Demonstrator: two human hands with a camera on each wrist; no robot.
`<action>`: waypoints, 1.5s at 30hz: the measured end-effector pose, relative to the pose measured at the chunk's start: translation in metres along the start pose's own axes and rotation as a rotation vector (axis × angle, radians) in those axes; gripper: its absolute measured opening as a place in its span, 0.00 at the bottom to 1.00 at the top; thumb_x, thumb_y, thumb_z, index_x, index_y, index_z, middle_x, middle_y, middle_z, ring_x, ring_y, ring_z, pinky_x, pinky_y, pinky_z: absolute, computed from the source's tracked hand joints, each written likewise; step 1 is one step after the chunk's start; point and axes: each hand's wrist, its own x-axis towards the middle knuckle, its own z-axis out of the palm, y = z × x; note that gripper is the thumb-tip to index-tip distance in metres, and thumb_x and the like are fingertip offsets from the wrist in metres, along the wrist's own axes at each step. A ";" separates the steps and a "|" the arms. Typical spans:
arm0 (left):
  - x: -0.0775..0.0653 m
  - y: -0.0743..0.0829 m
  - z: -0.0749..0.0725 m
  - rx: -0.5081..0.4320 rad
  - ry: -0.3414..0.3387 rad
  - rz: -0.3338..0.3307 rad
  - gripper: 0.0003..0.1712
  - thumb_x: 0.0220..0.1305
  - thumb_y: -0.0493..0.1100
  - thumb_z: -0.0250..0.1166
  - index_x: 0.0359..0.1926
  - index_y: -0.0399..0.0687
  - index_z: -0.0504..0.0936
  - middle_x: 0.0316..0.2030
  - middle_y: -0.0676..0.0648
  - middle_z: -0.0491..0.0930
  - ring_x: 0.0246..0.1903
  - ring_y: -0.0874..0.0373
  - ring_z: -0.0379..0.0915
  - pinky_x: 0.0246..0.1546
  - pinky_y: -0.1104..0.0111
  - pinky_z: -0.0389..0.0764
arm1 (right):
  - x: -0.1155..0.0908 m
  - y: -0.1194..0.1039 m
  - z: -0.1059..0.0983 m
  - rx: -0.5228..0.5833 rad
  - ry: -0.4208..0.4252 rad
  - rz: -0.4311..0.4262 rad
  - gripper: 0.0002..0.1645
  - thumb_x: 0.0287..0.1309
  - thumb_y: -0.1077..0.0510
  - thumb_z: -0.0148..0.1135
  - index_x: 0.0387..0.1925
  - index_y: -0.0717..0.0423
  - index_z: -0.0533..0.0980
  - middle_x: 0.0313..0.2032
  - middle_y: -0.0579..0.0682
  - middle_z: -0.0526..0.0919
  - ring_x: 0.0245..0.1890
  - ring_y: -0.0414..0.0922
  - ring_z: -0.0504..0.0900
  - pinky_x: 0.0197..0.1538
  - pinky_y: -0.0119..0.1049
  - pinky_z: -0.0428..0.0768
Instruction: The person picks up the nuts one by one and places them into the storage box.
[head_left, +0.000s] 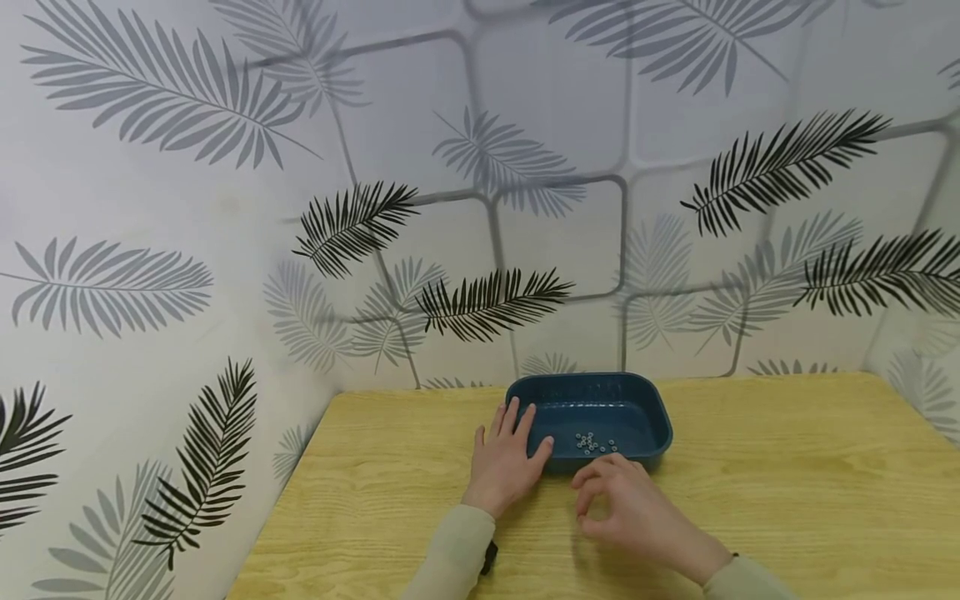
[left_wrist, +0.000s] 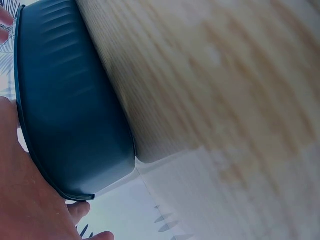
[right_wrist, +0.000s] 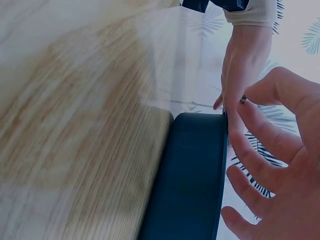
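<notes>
A dark blue rectangular tray (head_left: 652, 414) stands on the table, with several small metal nuts (head_left: 586, 442) gathered on its floor toward the near side. My left hand (head_left: 504, 468) rests on the tray's left end, fingers spread over the rim and thumb at the near left corner. Just in front of the near rim, my right hand (head_left: 637, 515) pinches one small metal nut (right_wrist: 243, 99) between thumb and index fingertip, its other fingers loosely bent. In the left wrist view the tray's outer wall (left_wrist: 75, 100) fills the left side, and the nuts inside are hidden there.
The wooden table (head_left: 795, 475) extends to both sides of the tray. Behind it rises a wall (head_left: 555, 242) with a leaf pattern, close to the tray's far side. A black band (head_left: 489, 557) shows at the left sleeve.
</notes>
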 end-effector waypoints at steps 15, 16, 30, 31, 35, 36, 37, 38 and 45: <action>-0.001 0.000 0.000 0.002 0.017 0.008 0.38 0.73 0.67 0.44 0.77 0.58 0.56 0.76 0.48 0.48 0.75 0.50 0.42 0.67 0.42 0.52 | 0.004 0.005 -0.006 0.056 0.151 0.025 0.13 0.48 0.61 0.74 0.23 0.37 0.81 0.43 0.40 0.82 0.47 0.45 0.75 0.52 0.53 0.75; -0.001 0.000 0.000 0.002 0.018 0.008 0.38 0.73 0.67 0.44 0.77 0.58 0.56 0.76 0.48 0.48 0.75 0.50 0.42 0.67 0.42 0.52 | 0.004 0.004 -0.007 0.071 0.160 0.037 0.13 0.48 0.61 0.74 0.23 0.37 0.80 0.44 0.40 0.82 0.48 0.45 0.75 0.53 0.52 0.75; 0.000 -0.002 0.001 -0.010 0.015 0.019 0.38 0.73 0.67 0.43 0.77 0.58 0.56 0.77 0.48 0.48 0.75 0.50 0.41 0.68 0.41 0.51 | 0.013 0.009 -0.016 0.099 0.287 0.102 0.11 0.50 0.62 0.71 0.23 0.40 0.81 0.45 0.43 0.81 0.50 0.48 0.74 0.54 0.55 0.73; 0.000 -0.002 0.001 -0.012 0.015 0.018 0.38 0.73 0.67 0.44 0.77 0.58 0.56 0.77 0.48 0.48 0.75 0.50 0.41 0.68 0.41 0.51 | 0.014 0.010 -0.018 0.093 0.291 0.101 0.11 0.50 0.62 0.71 0.24 0.40 0.81 0.45 0.43 0.81 0.50 0.48 0.74 0.54 0.55 0.73; 0.001 -0.002 0.002 -0.010 0.020 0.017 0.38 0.73 0.67 0.43 0.77 0.58 0.56 0.77 0.48 0.48 0.75 0.50 0.41 0.68 0.41 0.51 | 0.019 0.016 -0.023 0.074 0.314 0.095 0.10 0.51 0.62 0.70 0.24 0.41 0.81 0.46 0.46 0.81 0.51 0.52 0.74 0.55 0.56 0.72; 0.001 -0.002 0.001 -0.010 0.019 0.017 0.38 0.73 0.67 0.43 0.77 0.58 0.56 0.77 0.48 0.48 0.75 0.50 0.41 0.68 0.41 0.51 | 0.021 0.018 -0.024 0.067 0.322 0.093 0.10 0.51 0.62 0.70 0.24 0.42 0.81 0.46 0.46 0.82 0.51 0.52 0.74 0.55 0.56 0.72; 0.000 -0.002 0.001 -0.010 0.020 0.019 0.38 0.73 0.67 0.43 0.77 0.58 0.56 0.77 0.47 0.48 0.75 0.50 0.41 0.68 0.41 0.51 | 0.022 0.019 -0.025 0.066 0.326 0.094 0.10 0.51 0.62 0.70 0.25 0.42 0.81 0.47 0.47 0.81 0.52 0.53 0.74 0.55 0.57 0.72; 0.000 -0.002 0.000 -0.010 0.021 0.021 0.38 0.73 0.67 0.44 0.77 0.58 0.56 0.77 0.47 0.48 0.75 0.50 0.41 0.67 0.41 0.51 | 0.023 0.021 -0.025 0.065 0.332 0.093 0.09 0.52 0.62 0.69 0.25 0.43 0.82 0.47 0.47 0.81 0.52 0.54 0.74 0.55 0.57 0.72; -0.002 -0.002 -0.001 -0.013 0.024 0.025 0.38 0.73 0.67 0.44 0.77 0.58 0.57 0.76 0.47 0.49 0.75 0.49 0.42 0.67 0.41 0.52 | 0.033 0.031 -0.027 0.060 0.361 0.126 0.08 0.54 0.62 0.69 0.25 0.44 0.82 0.47 0.51 0.82 0.53 0.56 0.73 0.54 0.58 0.72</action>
